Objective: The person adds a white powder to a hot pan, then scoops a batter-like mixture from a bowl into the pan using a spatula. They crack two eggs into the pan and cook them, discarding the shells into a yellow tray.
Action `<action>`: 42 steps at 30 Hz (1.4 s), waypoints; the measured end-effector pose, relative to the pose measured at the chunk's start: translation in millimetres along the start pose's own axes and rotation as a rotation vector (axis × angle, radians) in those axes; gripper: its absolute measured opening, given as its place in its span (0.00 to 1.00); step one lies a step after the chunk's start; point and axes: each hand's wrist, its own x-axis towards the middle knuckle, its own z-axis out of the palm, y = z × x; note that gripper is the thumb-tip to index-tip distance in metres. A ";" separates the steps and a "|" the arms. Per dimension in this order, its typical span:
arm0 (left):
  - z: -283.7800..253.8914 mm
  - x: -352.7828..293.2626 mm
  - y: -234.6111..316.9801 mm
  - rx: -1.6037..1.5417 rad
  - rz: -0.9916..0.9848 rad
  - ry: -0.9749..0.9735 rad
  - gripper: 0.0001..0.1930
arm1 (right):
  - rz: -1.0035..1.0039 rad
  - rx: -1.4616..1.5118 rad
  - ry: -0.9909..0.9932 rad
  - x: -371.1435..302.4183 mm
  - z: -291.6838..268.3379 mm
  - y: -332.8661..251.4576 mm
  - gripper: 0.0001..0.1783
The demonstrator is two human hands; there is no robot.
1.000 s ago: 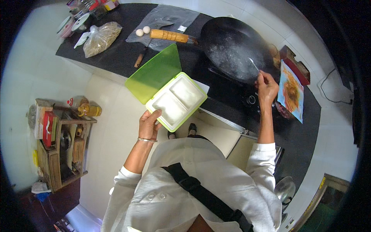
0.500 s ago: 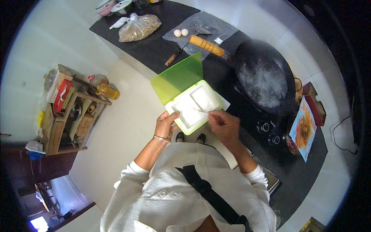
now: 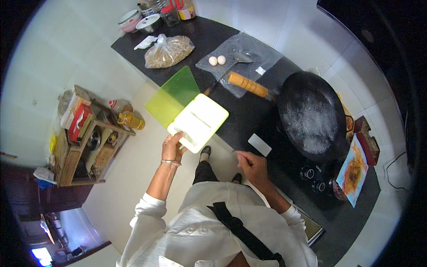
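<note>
My left hand point(image 3: 174, 146) grips the near edge of a two-compartment seasoning box point(image 3: 221, 116), fingers wrapped around its rim. Its green lid point(image 3: 173, 95) stands swung open on the far left side. White contents fill the box, though glare washes out the detail. Apart from it, my right hand point(image 3: 252, 167) is held in a pinch near the counter's edge. Something small and thin shows at its fingertips, too small to name. A white rectangular flat piece point(image 3: 259, 144) lies on the black counter just beyond that hand.
A black wok point(image 3: 311, 118) with a wooden handle point(image 3: 247, 84) sits on the stove at right. Two eggs point(image 3: 217, 60) and a spatula point(image 3: 242, 57) rest on a plastic sheet. Farther left is a tied bag of dry food point(image 3: 169, 52). A wooden cabinet point(image 3: 84, 151) stands left.
The box has moved left and away from the counter with my left hand. My right hand has drawn back from the box, downward. The white flat piece on the counter is now uncovered.
</note>
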 end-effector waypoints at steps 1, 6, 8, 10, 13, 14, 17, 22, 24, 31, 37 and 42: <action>3.9 16.8 9.5 -0.029 0.004 -0.018 0.11 | 0.014 0.014 0.015 4.7 3.6 5.1 0.11; 36.6 121.7 47.9 0.017 0.046 -0.061 0.16 | 0.125 -0.032 0.053 39.4 27.1 26.0 0.12; 44.3 174.8 70.7 0.068 0.048 -0.230 0.19 | 0.165 0.021 0.079 63.5 40.6 19.9 0.12; 68.8 207.0 97.0 -0.014 0.051 -0.316 0.22 | 0.176 0.107 0.125 87.3 61.1 10.2 0.12; 99.9 275.7 104.4 0.005 -0.038 -0.373 0.26 | 0.201 0.168 0.219 116.2 84.6 1.6 0.11; 108.4 302.0 104.9 0.016 -0.057 -0.365 0.26 | 0.219 0.181 0.241 123.1 90.5 1.6 0.11; 140.3 352.0 106.9 0.066 -0.048 -0.371 0.24 | 0.247 0.237 0.375 133.7 105.0 4.7 0.10; 171.9 445.3 97.6 0.074 -0.062 -0.377 0.19 | 0.407 0.293 0.521 131.1 111.7 8.9 0.10; 189.3 462.7 91.2 0.059 -0.079 -0.325 0.19 | 0.449 0.308 0.598 123.7 116.9 23.6 0.10; 222.6 523.8 65.1 0.045 -0.113 -0.286 0.23 | 0.535 0.275 0.756 113.3 123.7 30.7 0.12; 213.5 593.8 70.9 0.094 -0.125 -0.383 0.27 | 0.553 0.323 0.808 114.5 121.0 26.7 0.12; 225.5 603.4 65.1 0.164 -0.066 -0.273 0.29 | 0.527 0.343 0.868 111.8 121.4 29.7 0.12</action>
